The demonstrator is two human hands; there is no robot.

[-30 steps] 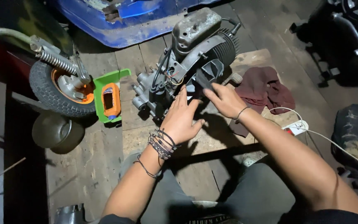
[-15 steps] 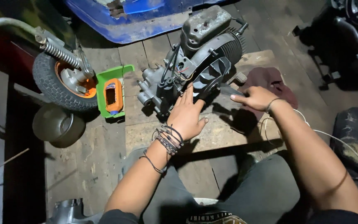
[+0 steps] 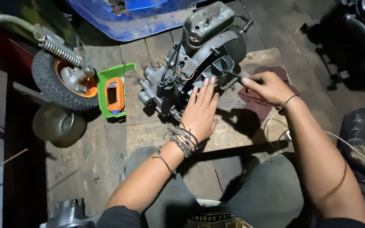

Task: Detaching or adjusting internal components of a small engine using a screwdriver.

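A grey small engine [image 3: 208, 46] with a finned cylinder lies on a wooden board [image 3: 233, 139] on the plank floor in front of me. My left hand [image 3: 201, 112] rests flat against the engine's lower side, fingers stretched out and holding nothing; several cord bracelets circle its wrist. My right hand [image 3: 267, 86] is just right of the engine, above a maroon rag [image 3: 258, 107]. Its fingers are closed on a thin dark tool [image 3: 233, 76] that points left at the engine casing.
A small wheel with an orange hub [image 3: 55, 84] and a spring stands at the left. Next to it sits a green tray holding an orange device [image 3: 115, 95]. A metal bowl [image 3: 58, 124] lies below, a blue body panel [image 3: 127, 17] behind, and a white cable [image 3: 351, 145] at the right.
My right hand has drawn away from the engine's casing to the right, over the rag. My left hand has slid up a little along the engine.
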